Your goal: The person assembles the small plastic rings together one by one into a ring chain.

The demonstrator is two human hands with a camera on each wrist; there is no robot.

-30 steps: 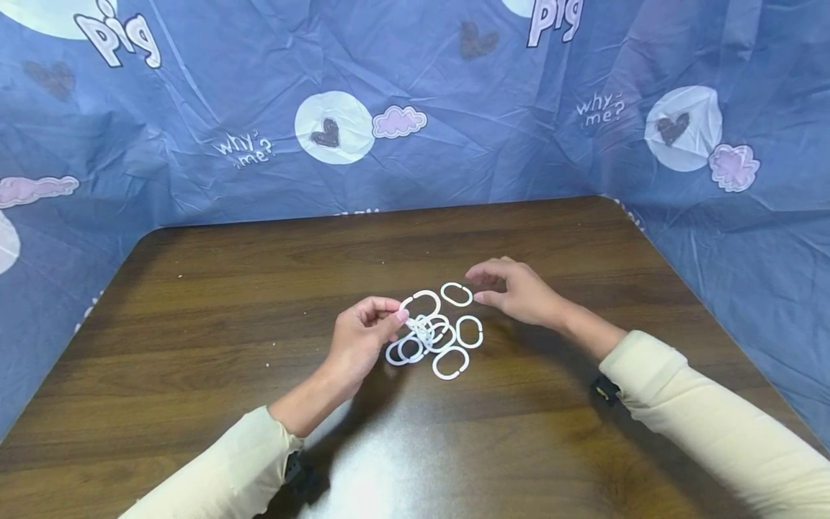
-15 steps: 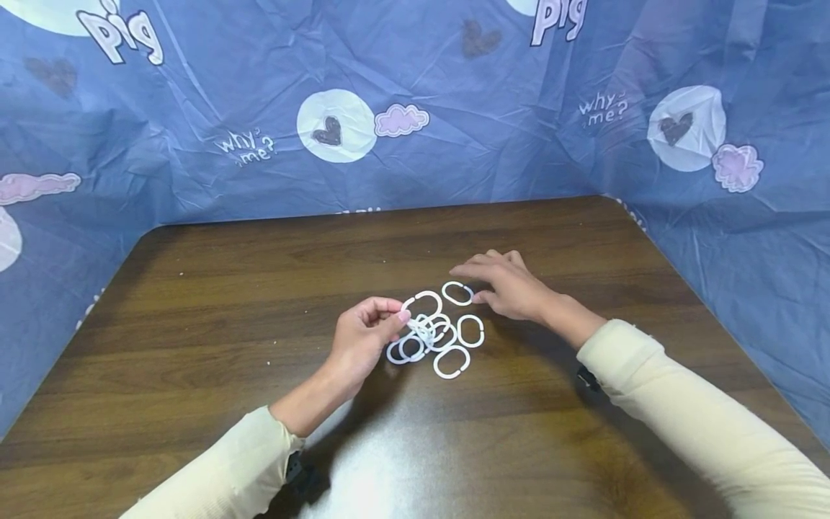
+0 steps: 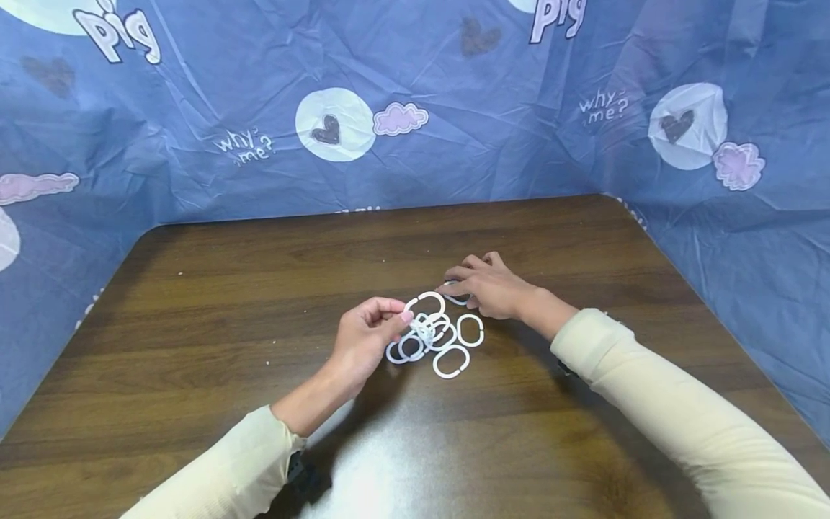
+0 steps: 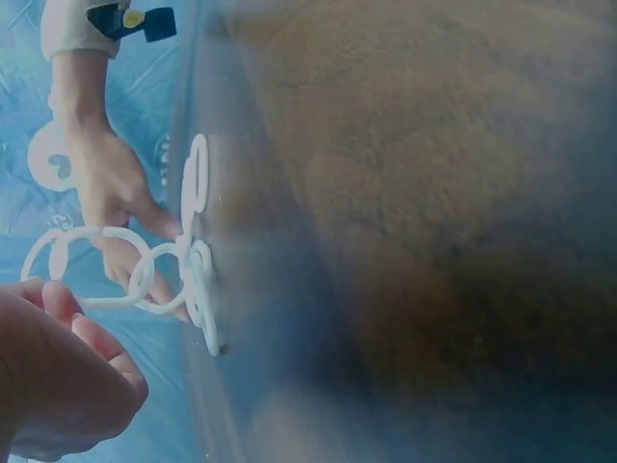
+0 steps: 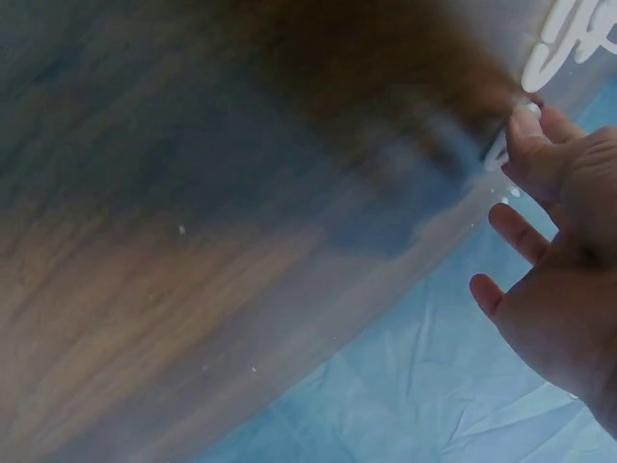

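One raised ring (image 3: 444, 305) is pinched by the left hand (image 3: 363, 339) in the head view, at nine o'clock of the ring pile (image 3: 425, 333) on the table (image 3: 227, 324). At two o'clock the right hand (image 3: 489, 288) spans the far ring (image 3: 457, 302); the side ring (image 3: 483, 331) lies at three and the near ring (image 3: 435, 364) at four. The left-wrist view shows other rings apparently linked down from the raised ring, so a light, motionless pinch should spare them tugging. The right-wrist view puts the right hand at the far ring, but whether it has hold one cannot tell; a low pinch on the band, leaving its neighbours undisturbed, seems the surest way.
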